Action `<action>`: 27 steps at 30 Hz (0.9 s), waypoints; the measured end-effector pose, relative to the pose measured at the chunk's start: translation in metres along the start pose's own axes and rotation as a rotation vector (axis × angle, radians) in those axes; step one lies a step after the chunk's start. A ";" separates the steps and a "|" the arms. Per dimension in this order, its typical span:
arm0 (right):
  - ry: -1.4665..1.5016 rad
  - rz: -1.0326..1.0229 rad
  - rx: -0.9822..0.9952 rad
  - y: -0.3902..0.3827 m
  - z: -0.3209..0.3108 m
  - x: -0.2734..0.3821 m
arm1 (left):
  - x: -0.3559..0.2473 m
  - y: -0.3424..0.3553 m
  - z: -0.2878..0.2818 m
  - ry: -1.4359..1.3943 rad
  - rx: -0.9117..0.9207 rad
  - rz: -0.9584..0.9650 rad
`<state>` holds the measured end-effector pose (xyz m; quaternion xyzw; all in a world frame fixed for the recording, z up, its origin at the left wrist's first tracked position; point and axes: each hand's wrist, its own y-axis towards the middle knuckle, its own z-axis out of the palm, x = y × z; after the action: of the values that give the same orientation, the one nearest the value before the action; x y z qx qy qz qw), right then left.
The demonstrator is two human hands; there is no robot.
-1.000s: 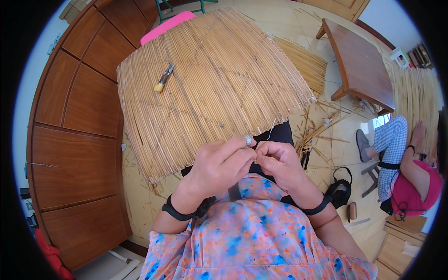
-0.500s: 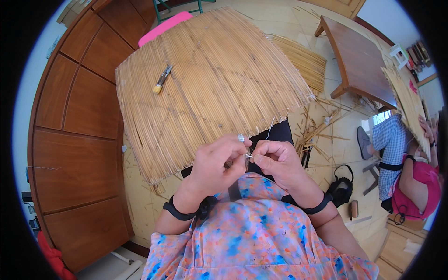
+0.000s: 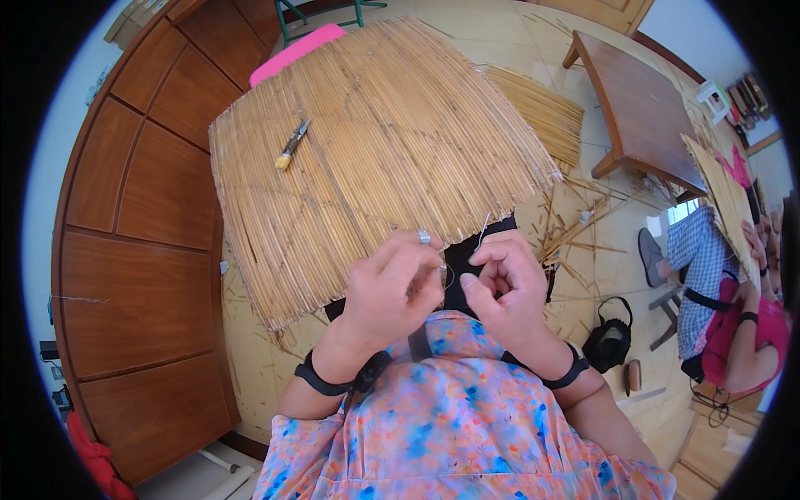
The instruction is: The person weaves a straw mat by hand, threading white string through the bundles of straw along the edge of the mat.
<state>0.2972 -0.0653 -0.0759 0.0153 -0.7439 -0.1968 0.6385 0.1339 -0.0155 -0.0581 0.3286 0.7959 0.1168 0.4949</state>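
A large mat of straw-coloured reeds (image 3: 375,142) lies in front of me, its near edge over my dark-clothed lap. My left hand (image 3: 393,287), with a ring on one finger, is closed in a pinch on a thin thread (image 3: 451,275), which makes a small loop beside the fingertips. Just to the right, my right hand (image 3: 507,287) has its fingers curled loosely, thumb and forefinger apart, nothing visible between them. Behind that hand, a white string (image 3: 482,231) hangs from the mat's near edge. On the mat rests a small tool (image 3: 292,146) with a dark body and yellowish end.
Brown wooden cabinets (image 3: 150,292) line the left. At right stand a low wooden table (image 3: 637,108) and a seated person (image 3: 742,325) holding another reed mat (image 3: 723,196). Loose reeds (image 3: 575,229) and a black bag (image 3: 608,343) lie on the floor.
My two hands were together, pinching the thread between them. The right hand has let go and moved slightly right, its fingers parting. The seated person's arm has shifted.
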 end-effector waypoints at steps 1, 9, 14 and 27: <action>-0.002 0.000 -0.002 0.001 0.001 0.002 | -0.001 0.000 0.002 -0.002 0.001 0.002; 0.067 0.052 0.043 0.000 -0.003 -0.012 | -0.015 0.002 0.000 -0.571 0.166 -0.533; 0.164 0.122 0.047 0.000 -0.001 -0.020 | -0.009 -0.003 0.014 -0.946 0.189 -0.762; -0.078 0.097 -0.056 0.017 -0.034 -0.029 | 0.008 -0.007 0.010 -0.851 0.066 -0.770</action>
<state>0.3386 -0.0505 -0.0942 -0.0463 -0.7624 -0.1869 0.6179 0.1375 -0.0174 -0.0721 0.0486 0.5920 -0.2391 0.7681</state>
